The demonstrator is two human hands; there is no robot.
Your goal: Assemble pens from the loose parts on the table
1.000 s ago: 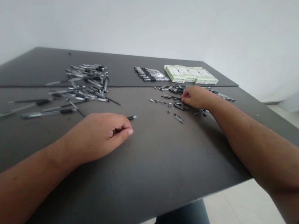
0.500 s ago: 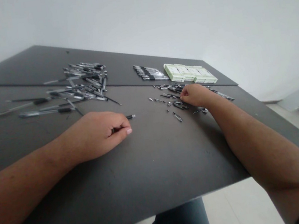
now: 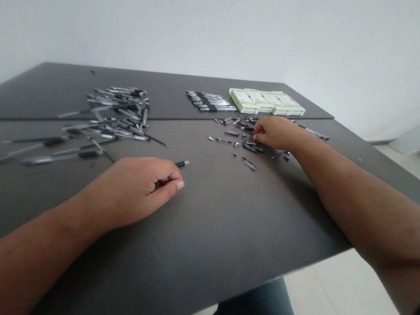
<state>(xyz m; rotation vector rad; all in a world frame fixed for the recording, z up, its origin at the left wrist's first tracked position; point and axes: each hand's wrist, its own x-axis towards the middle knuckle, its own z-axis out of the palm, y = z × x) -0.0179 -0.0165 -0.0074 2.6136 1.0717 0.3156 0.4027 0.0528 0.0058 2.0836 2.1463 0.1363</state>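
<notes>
My left hand (image 3: 146, 187) is closed in a pinch, resting low over the table at the middle left. Beyond its fingers sticks out the dark end of a pen (image 3: 183, 164) with a pale tip; the rest is hidden by the hand. My right hand (image 3: 273, 132) reaches into a scattered pile of small pen parts (image 3: 247, 147), fingertips pressed together among them. Whatever is between those fingers is too small or hidden to make out. One short clear-and-black pen part (image 3: 249, 164) lies apart, nearer to me.
A loose heap of pens and barrels (image 3: 121, 112) spreads at the back left. A neat row of pens (image 3: 210, 100) lies at the back, beside light green boxes (image 3: 267, 102). The grey table (image 3: 221, 239) has a seam across it and ends before my legs.
The right fingers have shifted slightly within the parts, and a few parts by them lie differently. My left hand stays nearly still with the pen.
</notes>
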